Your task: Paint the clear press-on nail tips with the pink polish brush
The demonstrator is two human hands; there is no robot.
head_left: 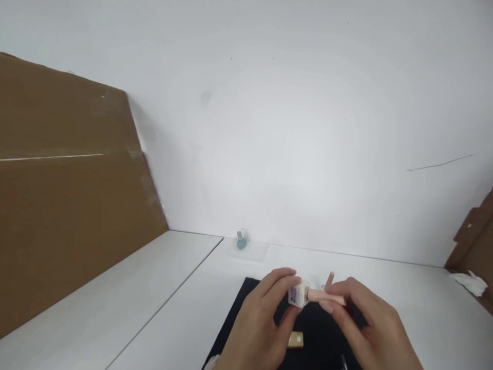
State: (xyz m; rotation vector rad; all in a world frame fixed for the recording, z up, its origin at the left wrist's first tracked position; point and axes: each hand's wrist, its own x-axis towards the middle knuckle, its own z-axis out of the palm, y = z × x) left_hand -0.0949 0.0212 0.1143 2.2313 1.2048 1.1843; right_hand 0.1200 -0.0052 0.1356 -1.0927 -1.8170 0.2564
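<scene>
Between the thumb and fingers of my left hand (pixel 265 318) is a small square white nail polish bottle (pixel 298 294) with a purple picture on its side. It lies tilted sideways above a black cloth (pixel 316 334). My right hand (pixel 370 318) pinches the bottle's long pink cap (pixel 323 296), which points right, in line with the bottle neck. Whether the cap is screwed on or loose I cannot tell. Just behind my right fingers a second pink stick-like cap (pixel 330 280) stands up; its lower part is mostly hidden.
On the cloth lies a yellowish piece with a white dot (pixel 296 339), partly covered by my left hand. A teal bottle with a grey cap (pixel 241 241) stands at the back by a clear flat sheet (pixel 254 253). Cardboard (pixel 69 195) borders the left; white crumpled tissue (pixel 470 282) lies right.
</scene>
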